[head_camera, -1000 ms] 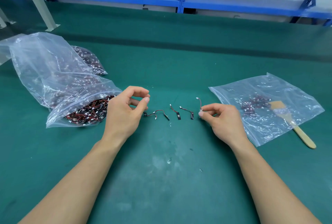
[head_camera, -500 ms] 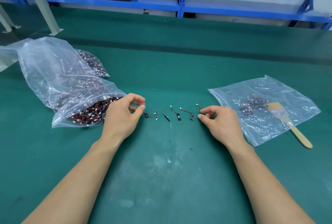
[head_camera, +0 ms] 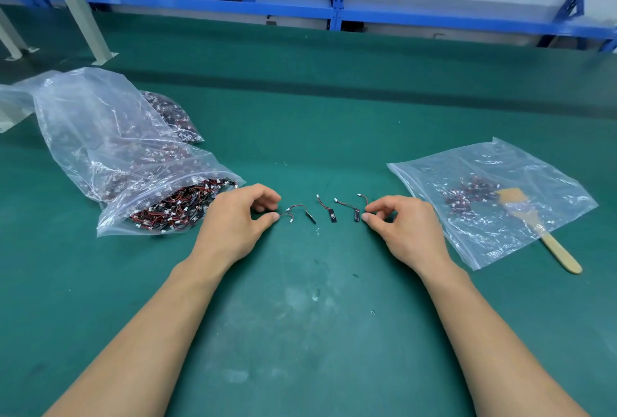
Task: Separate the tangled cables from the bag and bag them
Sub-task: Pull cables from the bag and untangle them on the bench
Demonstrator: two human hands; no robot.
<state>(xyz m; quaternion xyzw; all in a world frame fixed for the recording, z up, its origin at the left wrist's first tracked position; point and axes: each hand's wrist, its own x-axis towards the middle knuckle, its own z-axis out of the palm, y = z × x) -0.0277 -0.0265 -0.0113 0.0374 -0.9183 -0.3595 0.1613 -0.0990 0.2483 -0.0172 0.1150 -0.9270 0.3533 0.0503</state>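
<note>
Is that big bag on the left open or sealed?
Open. The left bag lies on its side with its mouth gaping toward the hands, and red-black cables show right at the opening.

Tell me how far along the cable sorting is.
Early. Done: a small cluster of cables sits in the right bag, with a wooden brush there too. In hand: five or so separated cables lie in a row on the mat; the left hand and right hand pinch at its ends. Left: the big left bag is full of tangled cables.
</note>
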